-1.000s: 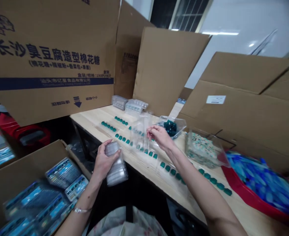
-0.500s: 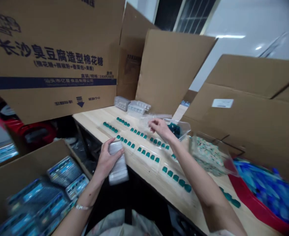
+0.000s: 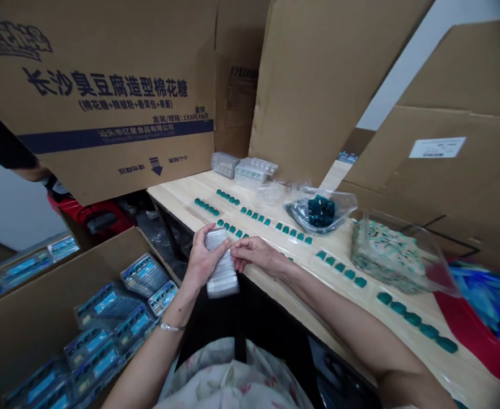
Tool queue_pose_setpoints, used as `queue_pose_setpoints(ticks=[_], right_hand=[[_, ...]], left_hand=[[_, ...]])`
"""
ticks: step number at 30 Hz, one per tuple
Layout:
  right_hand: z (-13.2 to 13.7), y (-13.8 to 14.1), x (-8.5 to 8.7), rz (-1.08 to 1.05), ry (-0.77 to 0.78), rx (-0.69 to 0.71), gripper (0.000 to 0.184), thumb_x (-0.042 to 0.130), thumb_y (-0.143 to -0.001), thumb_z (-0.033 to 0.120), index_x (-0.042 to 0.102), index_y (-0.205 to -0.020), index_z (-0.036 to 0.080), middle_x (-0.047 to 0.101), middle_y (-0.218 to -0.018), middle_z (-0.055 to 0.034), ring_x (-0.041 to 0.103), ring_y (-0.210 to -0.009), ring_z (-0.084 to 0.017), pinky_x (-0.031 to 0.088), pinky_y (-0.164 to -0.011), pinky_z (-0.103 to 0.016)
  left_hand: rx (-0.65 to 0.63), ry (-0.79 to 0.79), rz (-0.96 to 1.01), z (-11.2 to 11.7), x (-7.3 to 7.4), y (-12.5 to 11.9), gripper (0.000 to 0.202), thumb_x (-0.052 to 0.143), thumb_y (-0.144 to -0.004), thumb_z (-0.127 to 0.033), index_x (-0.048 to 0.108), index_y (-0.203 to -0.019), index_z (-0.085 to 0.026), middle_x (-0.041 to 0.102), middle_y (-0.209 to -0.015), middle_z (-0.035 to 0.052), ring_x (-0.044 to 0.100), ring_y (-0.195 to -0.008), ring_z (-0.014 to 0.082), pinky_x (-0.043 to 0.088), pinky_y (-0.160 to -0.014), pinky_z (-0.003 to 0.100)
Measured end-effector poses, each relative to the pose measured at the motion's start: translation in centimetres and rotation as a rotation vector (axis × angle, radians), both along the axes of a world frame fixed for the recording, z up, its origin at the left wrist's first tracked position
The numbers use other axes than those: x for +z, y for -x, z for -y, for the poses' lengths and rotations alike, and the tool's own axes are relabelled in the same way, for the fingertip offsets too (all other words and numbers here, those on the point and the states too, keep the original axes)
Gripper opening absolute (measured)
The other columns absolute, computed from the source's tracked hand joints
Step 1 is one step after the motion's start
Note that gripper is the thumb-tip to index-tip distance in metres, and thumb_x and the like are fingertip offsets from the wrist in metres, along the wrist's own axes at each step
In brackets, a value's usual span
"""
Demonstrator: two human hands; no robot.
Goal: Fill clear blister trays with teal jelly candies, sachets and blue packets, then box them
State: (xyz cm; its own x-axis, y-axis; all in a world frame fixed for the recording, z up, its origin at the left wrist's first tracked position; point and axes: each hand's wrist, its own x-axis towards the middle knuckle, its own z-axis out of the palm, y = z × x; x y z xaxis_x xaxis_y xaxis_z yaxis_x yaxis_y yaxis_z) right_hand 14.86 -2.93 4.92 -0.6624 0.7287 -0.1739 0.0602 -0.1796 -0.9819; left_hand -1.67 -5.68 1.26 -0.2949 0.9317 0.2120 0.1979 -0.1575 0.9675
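Observation:
My left hand [image 3: 201, 262] grips a stack of clear plastic trays [image 3: 221, 271] upright at the near edge of the wooden table [image 3: 270, 281]. My right hand [image 3: 256, 254] rests against the stack's right side, fingertips pinching at its top tray. Clear trays holding rows of small teal pieces [image 3: 291, 232] lie in lines across the table. A clear bag of dark teal pieces [image 3: 320, 209] sits behind them.
Large cardboard boxes [image 3: 105, 91] wall in the table. An open box [image 3: 15, 301] at lower left holds blue packaged cards [image 3: 143, 275]. A bag of patterned pieces [image 3: 388, 255] and a red tub [image 3: 479, 335] of blue items stand at right. Stacked clear trays [image 3: 243, 167] sit at the back.
My right hand has come back from the far rows, where it let go of a clear tray, to the stack in my left hand. The view has tilted down and left.

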Motion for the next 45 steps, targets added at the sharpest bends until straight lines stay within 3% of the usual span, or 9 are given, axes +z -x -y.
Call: queue_pose_setpoints(ticks=[7,17,22,25,31,34,37,42,45], right_hand=[[0.8,0.0,-0.3,0.021,-0.097,-0.057,0.025,0.063,-0.076,0.037,0.059,-0.067,0.014,0.06,-0.054,0.0013,0.053,-0.046,-0.007,0.041,-0.045,-0.019],[0.6,0.1,-1.5,0.062,-0.127,-0.098,0.017,0.061,-0.075,0.03,0.058,-0.068,0.016,0.058,-0.051,0.0025,0.051,-0.044,-0.008,0.039,-0.042,-0.018],[0.4,-1.7,-0.6,0.062,-0.12,-0.202,0.01,0.06,-0.072,0.025,0.058,-0.071,0.016,0.056,-0.047,0.0044,0.048,-0.041,-0.007,0.036,-0.04,-0.018],[-2.1,-4.2,1.4,0.018,-0.134,-0.297,0.008,0.058,-0.071,0.024,0.059,-0.071,0.016,0.056,-0.048,0.0041,0.047,-0.041,-0.007,0.036,-0.041,-0.018],[-11.6,-10.1,6.8,0.024,-0.325,-0.68,0.018,0.051,-0.081,0.021,0.054,-0.065,0.015,0.054,-0.055,0.0031,0.05,-0.05,-0.004,0.04,-0.051,-0.017],[-13.9,-11.2,7.1,0.095,-0.36,-0.774,0.021,0.048,-0.085,0.016,0.05,-0.064,0.017,0.048,-0.047,0.0049,0.045,-0.044,-0.005,0.035,-0.045,-0.017],[-12.1,-8.7,5.3,0.151,-0.368,-0.688,0.012,0.058,-0.08,0.016,0.054,-0.069,0.017,0.051,-0.047,0.0057,0.045,-0.041,-0.006,0.035,-0.041,-0.018],[-4.0,-1.1,1.7,0.108,-0.175,-0.037,0.024,0.07,-0.074,0.036,0.059,-0.076,0.014,0.063,-0.062,0.0004,0.058,-0.05,-0.009,0.05,-0.049,-0.022],[-1.5,0.7,1.0,0.047,-0.088,-0.001,0.028,0.07,-0.074,0.038,0.058,-0.075,0.013,0.062,-0.061,0.0012,0.058,-0.049,-0.008,0.051,-0.051,-0.021]], left_hand=[[-0.007,-0.013,-0.061,0.3,0.4,-0.1,0.056,0.072,-0.068,-0.038,0.055,-0.118,-0.021,0.052,-0.122,0.0082,0.052,-0.113,0.0233,0.039,-0.099,0.037],[0.007,-0.01,-0.095,0.3,0.4,-0.3,0.054,0.072,-0.067,-0.036,0.055,-0.116,-0.021,0.054,-0.121,0.0079,0.053,-0.112,0.0232,0.039,-0.099,0.037],[0.024,0.062,-0.016,0.2,0.7,0.6,0.055,0.074,-0.064,-0.038,0.056,-0.114,-0.021,0.058,-0.115,0.007,0.057,-0.102,0.0223,0.044,-0.092,0.036],[0.037,0.144,0.088,0.0,0.9,1.0,0.058,0.073,-0.064,-0.041,0.054,-0.114,-0.021,0.06,-0.107,0.0057,0.059,-0.095,0.0209,0.048,-0.084,0.034],[0.037,0.141,0.134,-0.8,1.4,0.8,0.062,0.075,-0.061,-0.043,0.053,-0.115,-0.021,0.059,-0.108,0.0057,0.057,-0.094,0.0202,0.048,-0.082,0.032],[0.027,0.131,0.132,-1.3,1.6,0.5,0.062,0.074,-0.062,-0.044,0.053,-0.115,-0.021,0.057,-0.114,0.0065,0.056,-0.099,0.0213,0.047,-0.085,0.033],[0.036,0.131,0.102,-1.4,1.5,0.3,0.06,0.073,-0.064,-0.044,0.053,-0.115,-0.02,0.057,-0.115,0.0067,0.056,-0.101,0.0222,0.045,-0.088,0.034],[0.031,0.033,0.006,-1.7,1.0,0.2,0.055,0.071,-0.068,-0.041,0.053,-0.116,-0.02,0.055,-0.119,0.0075,0.054,-0.109,0.0221,0.04,-0.097,0.036],[0.032,0.03,-0.002,-1.8,0.7,0.3,0.057,0.071,-0.068,-0.041,0.053,-0.117,-0.019,0.054,-0.12,0.0087,0.054,-0.107,0.0216,0.041,-0.094,0.035]])
